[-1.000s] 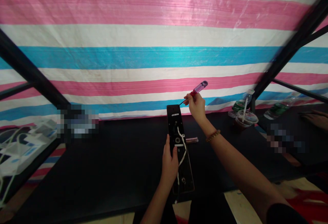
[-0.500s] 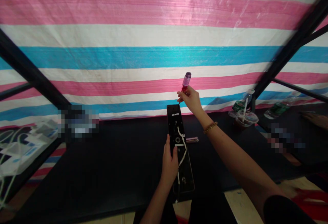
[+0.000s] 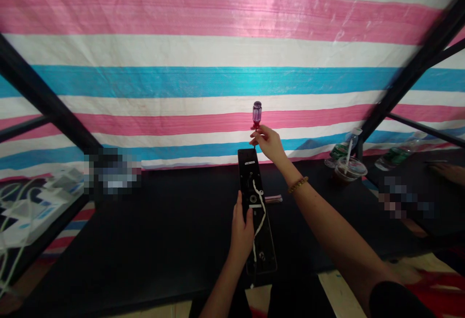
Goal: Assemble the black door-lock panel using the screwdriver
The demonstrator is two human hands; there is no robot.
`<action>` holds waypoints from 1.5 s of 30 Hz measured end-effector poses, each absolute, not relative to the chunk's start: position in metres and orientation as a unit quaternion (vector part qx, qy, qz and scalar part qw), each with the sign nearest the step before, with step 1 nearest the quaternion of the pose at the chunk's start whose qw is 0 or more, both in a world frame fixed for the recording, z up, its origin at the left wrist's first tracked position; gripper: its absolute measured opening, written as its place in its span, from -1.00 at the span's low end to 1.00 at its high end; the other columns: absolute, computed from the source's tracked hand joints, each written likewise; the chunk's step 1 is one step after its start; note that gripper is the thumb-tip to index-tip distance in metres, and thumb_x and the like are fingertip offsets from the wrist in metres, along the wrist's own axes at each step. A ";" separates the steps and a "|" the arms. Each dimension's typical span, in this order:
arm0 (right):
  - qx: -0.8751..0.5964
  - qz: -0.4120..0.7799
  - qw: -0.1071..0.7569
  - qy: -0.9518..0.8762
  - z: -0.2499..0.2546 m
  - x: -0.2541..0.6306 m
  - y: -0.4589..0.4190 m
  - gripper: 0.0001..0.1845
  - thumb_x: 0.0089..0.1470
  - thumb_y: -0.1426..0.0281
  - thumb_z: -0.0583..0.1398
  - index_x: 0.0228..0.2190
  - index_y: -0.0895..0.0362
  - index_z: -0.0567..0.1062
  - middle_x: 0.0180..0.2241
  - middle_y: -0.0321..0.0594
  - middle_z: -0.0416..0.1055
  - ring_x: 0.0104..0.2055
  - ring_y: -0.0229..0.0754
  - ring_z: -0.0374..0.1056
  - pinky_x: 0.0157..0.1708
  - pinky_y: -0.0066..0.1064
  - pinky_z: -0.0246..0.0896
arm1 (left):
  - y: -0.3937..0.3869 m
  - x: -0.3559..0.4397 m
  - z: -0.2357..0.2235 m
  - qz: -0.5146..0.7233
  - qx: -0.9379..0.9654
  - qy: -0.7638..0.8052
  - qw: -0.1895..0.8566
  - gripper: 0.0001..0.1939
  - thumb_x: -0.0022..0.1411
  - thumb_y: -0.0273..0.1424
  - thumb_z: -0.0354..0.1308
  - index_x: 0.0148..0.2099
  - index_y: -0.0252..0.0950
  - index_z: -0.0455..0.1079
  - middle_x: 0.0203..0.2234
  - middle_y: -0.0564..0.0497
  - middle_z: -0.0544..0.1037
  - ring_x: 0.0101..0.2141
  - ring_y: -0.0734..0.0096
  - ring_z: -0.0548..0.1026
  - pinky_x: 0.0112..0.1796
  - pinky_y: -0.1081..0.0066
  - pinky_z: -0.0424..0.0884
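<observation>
We are working on the back of a black door-lock panel (image 3: 248, 167), which lies lengthwise on the bench (image 3: 145, 240), its far end pointing at the striped tarpaulin (image 3: 218, 81). Our left hand (image 3: 240, 233) is closed around the panel's middle, fingers along one long edge and thumb on the face, pinning it down close to a white cable (image 3: 260, 216) that snakes along the plate. Our right hand (image 3: 267, 144) is raised over the far end, thumb and fingers pinched just below the grip of a screwdriver (image 3: 257, 114) with a red and clear purple handle. The tool stands nearly upright, its thin shaft pointing down toward the panel's top edge. Whether the tip touches the panel we cannot tell from this view. We judge this to be a fastening step at that end of the panel, though no screw head can be made out at this size. The next move calls for seating the tip squarely in the screw and turning it while the left hand holds the panel steady. A small pink-and-silver strip (image 3: 273, 199) lies just beside the panel, and a plastic cup (image 3: 347, 171) and a water bottle (image 3: 342, 151) stand farther along the bench
</observation>
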State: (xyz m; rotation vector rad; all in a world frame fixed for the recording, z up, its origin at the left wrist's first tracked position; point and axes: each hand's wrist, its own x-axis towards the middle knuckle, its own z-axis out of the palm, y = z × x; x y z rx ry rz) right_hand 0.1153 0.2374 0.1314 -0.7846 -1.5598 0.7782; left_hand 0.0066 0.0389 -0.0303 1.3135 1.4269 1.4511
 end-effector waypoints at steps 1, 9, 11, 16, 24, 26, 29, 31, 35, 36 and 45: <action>-0.335 0.330 0.579 -0.666 0.131 0.115 0.237 -0.81 0.10 0.21 0.23 -0.34 0.07 0.44 -0.46 -0.32 0.48 -0.50 -0.18 0.54 -0.45 -0.35 0.49 | 0.039 0.006 -0.031 0.560 0.508 0.550 0.353 -0.36 0.43 -0.17 -0.03 0.45 -0.27 0.03 0.36 -0.25 0.22 0.37 0.11 0.14 0.32 0.10 0.07; -0.363 0.328 0.606 -0.628 0.131 0.112 0.235 -0.68 0.01 0.16 0.32 -0.30 0.04 0.36 -0.47 -0.42 0.46 -0.53 -0.21 0.54 -0.51 -0.44 0.45 | 0.039 0.007 -0.034 0.566 0.507 0.548 0.351 -0.34 0.43 -0.17 -0.03 0.46 -0.30 0.02 0.32 -0.28 0.27 0.35 0.10 0.18 0.31 0.07 0.11; -0.351 0.329 0.598 -0.641 0.129 0.113 0.236 -0.71 0.07 0.13 0.26 -0.27 0.06 0.42 -0.45 -0.39 0.47 -0.51 -0.23 0.54 -0.46 -0.42 0.47 | 0.040 0.007 -0.035 0.567 0.506 0.547 0.350 -0.35 0.43 -0.17 -0.02 0.46 -0.29 0.03 0.32 -0.28 0.27 0.35 0.10 0.19 0.31 0.07 0.11; -0.385 0.297 0.632 -0.604 0.126 0.111 0.237 -0.68 0.04 0.16 0.30 -0.52 0.07 0.35 -0.60 -0.37 0.40 -0.48 -0.11 0.57 -0.48 -0.40 0.46 | 0.039 0.006 -0.034 0.567 0.508 0.544 0.353 -0.36 0.43 -0.19 -0.02 0.45 -0.27 0.03 0.35 -0.25 0.23 0.36 0.13 0.16 0.31 0.09 0.09; -0.355 0.291 0.614 -0.642 0.125 0.114 0.231 -0.77 0.12 0.17 0.23 -0.30 0.07 0.47 -0.47 -0.34 0.50 -0.48 -0.16 0.57 -0.43 -0.38 0.48 | 0.039 0.006 -0.033 0.571 0.505 0.545 0.350 -0.37 0.43 -0.22 -0.02 0.45 -0.28 0.04 0.32 -0.27 0.28 0.34 0.11 0.20 0.30 0.08 0.13; -0.368 0.281 0.613 -0.640 0.124 0.114 0.232 -0.73 0.13 0.14 0.21 -0.40 0.09 0.47 -0.52 -0.31 0.49 -0.46 -0.13 0.58 -0.42 -0.36 0.49 | 0.040 0.006 -0.034 0.571 0.506 0.545 0.347 -0.37 0.42 -0.22 -0.01 0.45 -0.26 0.04 0.32 -0.25 0.28 0.34 0.11 0.21 0.30 0.08 0.13; -0.391 0.268 0.624 -0.622 0.124 0.111 0.236 -0.71 0.09 0.14 0.25 -0.47 0.10 0.46 -0.54 -0.29 0.48 -0.45 -0.08 0.59 -0.45 -0.37 0.48 | 0.040 0.009 -0.034 0.568 0.509 0.549 0.342 -0.37 0.42 -0.22 -0.01 0.45 -0.26 0.04 0.33 -0.26 0.27 0.34 0.11 0.21 0.29 0.08 0.14; -0.395 0.263 0.630 -0.614 0.126 0.108 0.236 -0.72 0.06 0.15 0.28 -0.48 0.10 0.45 -0.53 -0.30 0.48 -0.46 -0.08 0.59 -0.49 -0.39 0.46 | 0.039 0.010 -0.031 0.564 0.513 0.549 0.343 -0.36 0.42 -0.21 0.00 0.45 -0.26 0.04 0.32 -0.25 0.28 0.33 0.12 0.23 0.28 0.09 0.16; -0.406 0.251 0.650 -0.592 0.125 0.115 0.216 -0.73 0.05 0.16 0.30 -0.46 0.11 0.50 -0.55 -0.29 0.51 -0.48 -0.08 0.58 -0.44 -0.37 0.46 | 0.032 -0.012 -0.025 0.538 0.525 0.571 0.331 -0.35 0.40 -0.21 0.00 0.45 -0.25 0.02 0.21 -0.24 0.41 0.14 0.16 0.45 0.14 0.12 0.36; -0.407 0.249 0.663 -0.577 0.122 0.121 0.205 -0.72 0.07 0.16 0.30 -0.45 0.12 0.51 -0.55 -0.27 0.53 -0.47 -0.08 0.58 -0.39 -0.35 0.47 | 0.030 -0.025 -0.024 0.527 0.530 0.588 0.308 -0.37 0.40 -0.22 -0.01 0.44 -0.26 0.06 0.15 -0.23 0.46 0.05 0.17 0.50 0.08 0.12 0.41; -0.412 0.345 0.785 -0.309 0.054 0.195 0.053 -0.66 -0.01 0.17 0.42 -0.45 0.20 0.55 -0.49 -0.22 0.58 -0.51 -0.20 0.55 -0.41 -0.42 0.50 | 0.030 -0.131 -0.029 0.318 0.660 0.672 0.111 -0.66 0.28 -0.34 0.04 -0.05 -0.26 0.60 -0.20 -0.14 0.56 -0.15 0.09 0.47 -0.04 0.10 0.43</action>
